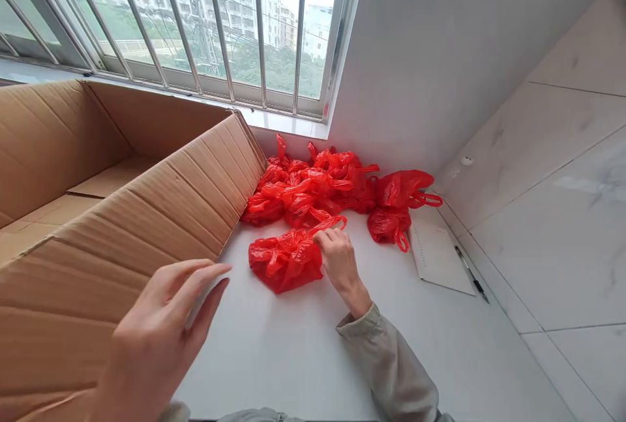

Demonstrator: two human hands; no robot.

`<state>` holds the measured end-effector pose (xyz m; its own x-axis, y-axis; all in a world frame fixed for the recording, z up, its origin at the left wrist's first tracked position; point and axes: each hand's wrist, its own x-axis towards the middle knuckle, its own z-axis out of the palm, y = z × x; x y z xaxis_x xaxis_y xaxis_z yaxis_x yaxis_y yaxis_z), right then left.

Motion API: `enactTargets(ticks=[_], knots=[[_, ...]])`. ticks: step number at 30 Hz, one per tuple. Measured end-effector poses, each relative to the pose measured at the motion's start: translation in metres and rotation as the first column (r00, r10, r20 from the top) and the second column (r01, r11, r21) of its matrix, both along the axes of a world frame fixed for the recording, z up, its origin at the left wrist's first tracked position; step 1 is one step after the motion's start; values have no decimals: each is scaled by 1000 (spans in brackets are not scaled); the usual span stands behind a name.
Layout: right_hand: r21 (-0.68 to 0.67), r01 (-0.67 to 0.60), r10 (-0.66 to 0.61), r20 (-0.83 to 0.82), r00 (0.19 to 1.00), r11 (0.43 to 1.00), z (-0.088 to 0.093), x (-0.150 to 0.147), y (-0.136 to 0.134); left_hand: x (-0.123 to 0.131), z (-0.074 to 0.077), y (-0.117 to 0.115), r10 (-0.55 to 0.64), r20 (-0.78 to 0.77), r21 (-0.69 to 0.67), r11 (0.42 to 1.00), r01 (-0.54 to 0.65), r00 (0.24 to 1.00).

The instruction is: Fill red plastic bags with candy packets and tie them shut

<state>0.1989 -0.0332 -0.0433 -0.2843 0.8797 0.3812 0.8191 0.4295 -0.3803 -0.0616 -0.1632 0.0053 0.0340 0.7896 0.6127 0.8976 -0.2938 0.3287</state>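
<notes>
A red plastic bag, bulging and bunched at the top, rests on the white table. My right hand is closed on the bag's gathered handle at its right side. To the left, my left hand is raised beside the cardboard box, thumb and fingers apart with nothing between them. Behind the held bag lies a pile of several similar red plastic bags against the wall. What the bags contain is hidden.
A large open cardboard box fills the left side, its visible floor bare. On the right lie a notepad and a black pen beside the tiled wall. A barred window is at the back, above the white table.
</notes>
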Motion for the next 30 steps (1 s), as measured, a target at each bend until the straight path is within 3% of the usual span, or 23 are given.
enactTargets(ticks=[2, 4, 6, 9, 12, 16, 23, 30], knots=[[-44, -11, 5, -127, 992, 999, -6, 20, -4, 24, 8, 44, -155, -31, -83, 985, 152, 987], [-66, 3, -22, -292, 956, 998, -14, 32, -10, 43, 3, 80, -295, -18, -160, 944, 288, 955], [-57, 58, -76, -390, 918, 997, -23, 37, -16, 55, -11, 105, -377, 31, -267, 889, 371, 926], [-53, 107, -119, -379, 918, 993, -35, 31, -21, 64, -38, 126, -466, 92, -326, 821, 469, 880], [-51, 105, -116, -344, 932, 993, -41, 17, -18, 64, -60, 136, -509, 124, -342, 784, 519, 852], [-35, 144, -147, -365, 919, 989, -45, 1, -8, 54, -74, 145, -457, 169, -352, 799, 487, 873], [33, 188, -155, -434, 887, 982, -52, 1, -1, 26, -79, 149, -415, 333, -304, 803, 513, 847], [55, 0, 23, -409, 912, 998, -61, 9, -8, 24, -71, 137, -393, 492, -382, 704, 599, 777]])
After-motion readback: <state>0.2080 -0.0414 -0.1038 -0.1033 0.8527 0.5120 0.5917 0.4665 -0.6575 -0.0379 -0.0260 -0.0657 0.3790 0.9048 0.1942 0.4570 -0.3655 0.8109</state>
